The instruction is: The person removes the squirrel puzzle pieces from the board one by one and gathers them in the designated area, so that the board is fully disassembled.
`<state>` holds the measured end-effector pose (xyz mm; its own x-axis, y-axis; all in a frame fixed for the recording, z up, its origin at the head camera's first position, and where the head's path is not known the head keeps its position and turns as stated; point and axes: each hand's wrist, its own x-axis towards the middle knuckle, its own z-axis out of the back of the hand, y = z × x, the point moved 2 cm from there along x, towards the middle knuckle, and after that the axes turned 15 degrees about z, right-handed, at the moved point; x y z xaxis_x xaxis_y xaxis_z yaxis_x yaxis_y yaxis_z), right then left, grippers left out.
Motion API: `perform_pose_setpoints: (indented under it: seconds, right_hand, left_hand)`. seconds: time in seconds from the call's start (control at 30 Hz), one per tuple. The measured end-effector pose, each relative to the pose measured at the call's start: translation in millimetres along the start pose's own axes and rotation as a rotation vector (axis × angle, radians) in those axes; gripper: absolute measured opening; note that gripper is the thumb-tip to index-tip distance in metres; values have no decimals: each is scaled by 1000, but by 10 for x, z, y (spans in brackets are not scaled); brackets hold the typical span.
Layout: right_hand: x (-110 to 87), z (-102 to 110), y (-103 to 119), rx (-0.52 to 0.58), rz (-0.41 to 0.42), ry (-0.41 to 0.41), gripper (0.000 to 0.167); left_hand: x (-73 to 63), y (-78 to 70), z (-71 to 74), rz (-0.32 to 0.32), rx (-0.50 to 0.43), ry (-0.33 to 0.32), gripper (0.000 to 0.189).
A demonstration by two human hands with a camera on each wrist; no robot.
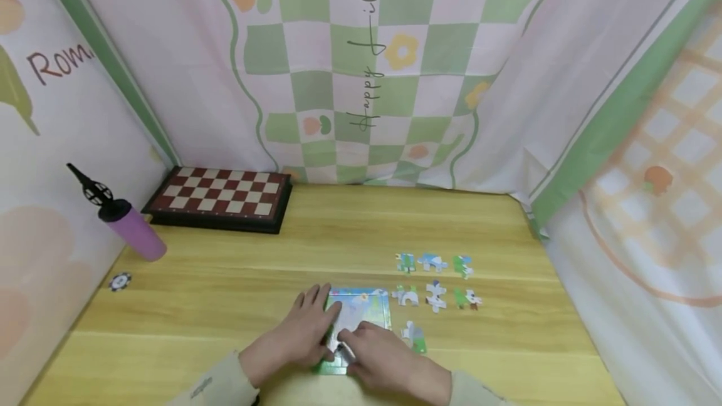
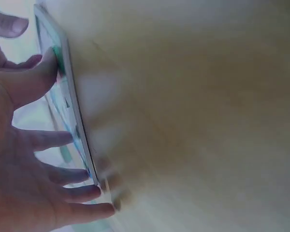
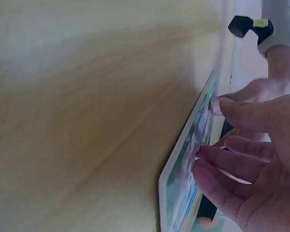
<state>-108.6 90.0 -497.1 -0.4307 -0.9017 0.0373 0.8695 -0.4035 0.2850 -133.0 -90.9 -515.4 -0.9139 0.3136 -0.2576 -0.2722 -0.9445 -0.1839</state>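
Observation:
A shallow puzzle board (image 1: 358, 309) with a light blue and green picture lies on the table before me. My left hand (image 1: 301, 331) rests along its left side, fingers spread and mostly straight, with the thumb (image 2: 38, 79) over the board. Over the lower part of the board, my right hand (image 1: 383, 353) pinches a greyish jigsaw piece (image 1: 346, 353) between thumb and fingers. The fingers partly hide that piece; in the right wrist view the fingertips (image 3: 205, 174) are low over the board's surface.
Several loose jigsaw pieces (image 1: 436, 296) lie in rows right of the board. A folded chessboard (image 1: 220, 193) sits at the back left, beside a purple hand pump (image 1: 138, 234). A poker chip (image 1: 120, 281) lies near the table's left edge. Patterned curtains (image 1: 361, 67) enclose the table.

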Motion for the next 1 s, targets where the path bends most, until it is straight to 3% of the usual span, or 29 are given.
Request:
perform_pose_setpoints:
  seconds: [0.2,0.43,0.63,1.0]
  right_hand:
    - [15,12,44,-77,22,3,36]
    - [71,-13,57,-160,21,11,36]
    - [97,-27,32,-138,1,26,39]
    - [78,31,-22,-56,-7,-1,39]
  left_hand:
    - [37,1,21,44,-8,51,98]
    - [69,5,40,37,10,-10,91]
    - [69,0,42,31,11,-28,88]
    - [84,-25,54,52,2,5,89]
